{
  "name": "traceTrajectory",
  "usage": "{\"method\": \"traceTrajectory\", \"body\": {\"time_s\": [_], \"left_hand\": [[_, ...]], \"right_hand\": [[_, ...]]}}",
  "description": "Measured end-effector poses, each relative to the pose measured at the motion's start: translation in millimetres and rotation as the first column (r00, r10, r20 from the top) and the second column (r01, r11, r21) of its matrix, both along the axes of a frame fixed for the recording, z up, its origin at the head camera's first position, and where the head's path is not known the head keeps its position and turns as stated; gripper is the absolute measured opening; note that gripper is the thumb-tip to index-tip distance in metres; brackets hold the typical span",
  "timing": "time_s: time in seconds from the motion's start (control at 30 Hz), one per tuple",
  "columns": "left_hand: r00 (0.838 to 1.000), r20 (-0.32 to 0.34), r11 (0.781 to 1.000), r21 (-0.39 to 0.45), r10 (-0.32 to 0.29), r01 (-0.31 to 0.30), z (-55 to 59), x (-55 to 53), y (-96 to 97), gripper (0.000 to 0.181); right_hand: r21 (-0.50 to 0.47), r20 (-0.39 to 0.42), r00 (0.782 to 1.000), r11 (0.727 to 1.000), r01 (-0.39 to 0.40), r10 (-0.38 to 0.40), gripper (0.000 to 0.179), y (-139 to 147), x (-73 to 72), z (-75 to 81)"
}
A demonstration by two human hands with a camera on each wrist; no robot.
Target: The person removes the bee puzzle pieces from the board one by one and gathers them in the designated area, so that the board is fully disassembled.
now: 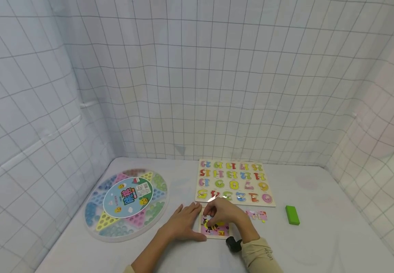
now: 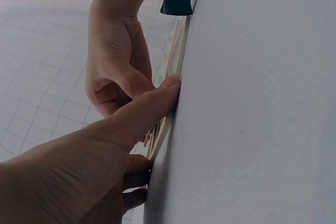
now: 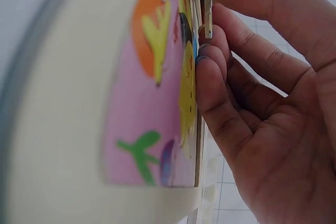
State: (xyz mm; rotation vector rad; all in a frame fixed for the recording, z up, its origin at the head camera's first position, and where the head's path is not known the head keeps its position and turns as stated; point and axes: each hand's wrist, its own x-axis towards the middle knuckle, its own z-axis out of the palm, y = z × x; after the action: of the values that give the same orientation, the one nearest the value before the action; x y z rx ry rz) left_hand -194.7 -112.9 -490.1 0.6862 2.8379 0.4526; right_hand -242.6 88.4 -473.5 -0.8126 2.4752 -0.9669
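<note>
A small jigsaw puzzle board [image 1: 217,232] with a bee picture on pink lies on the white table, partly covered by the hands. My left hand [image 1: 182,224] holds it along the left side, thumb at the near corner and fingertips farther up; in the left wrist view the thumb [image 2: 152,103] presses the board's edge. Over the board, my right hand [image 1: 225,209] pinches a thin puzzle piece [image 3: 209,22], seen edge-on in the right wrist view. The piece's picture side is hidden. Other right fingertips touch the picture's surface.
Loose pink puzzle pieces [image 1: 257,215] lie right of the right hand. Behind is a wooden number puzzle board [image 1: 235,179]. A green block [image 1: 292,215] sits farther right. To the left lies a round Chinese checkers set [image 1: 127,197]. Grid-patterned curtains [image 1: 197,87] enclose the table.
</note>
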Motion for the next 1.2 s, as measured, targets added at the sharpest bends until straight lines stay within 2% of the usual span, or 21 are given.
{"method": "traceTrajectory", "body": {"time_s": [0.37,0.6,0.9,1.2], "left_hand": [[1.0,-0.011,1.0,0.022,-0.011,0.011,-1.0,-0.6,-1.8,0.107],[0.999,-0.036,1.0,0.021,-0.012,0.013,-2.3,-0.3,-1.7,0.108],[1.0,-0.019,1.0,0.008,0.003,-0.003,-3.4,0.4,0.7,0.108],[1.0,-0.004,1.0,0.015,0.0,0.0,-1.9,0.2,0.3,0.108]], "right_hand": [[0.008,-0.03,0.999,1.0,0.019,-0.018,0.022,14.3,3.4,5.6],[0.02,-0.038,0.997,0.997,0.069,-0.068,0.025,35.9,9.0,9.5],[0.029,-0.043,0.996,0.996,0.079,-0.078,0.026,57.6,15.4,12.2],[0.033,-0.031,0.993,0.993,0.117,-0.116,0.025,77.8,21.0,8.2]]}}
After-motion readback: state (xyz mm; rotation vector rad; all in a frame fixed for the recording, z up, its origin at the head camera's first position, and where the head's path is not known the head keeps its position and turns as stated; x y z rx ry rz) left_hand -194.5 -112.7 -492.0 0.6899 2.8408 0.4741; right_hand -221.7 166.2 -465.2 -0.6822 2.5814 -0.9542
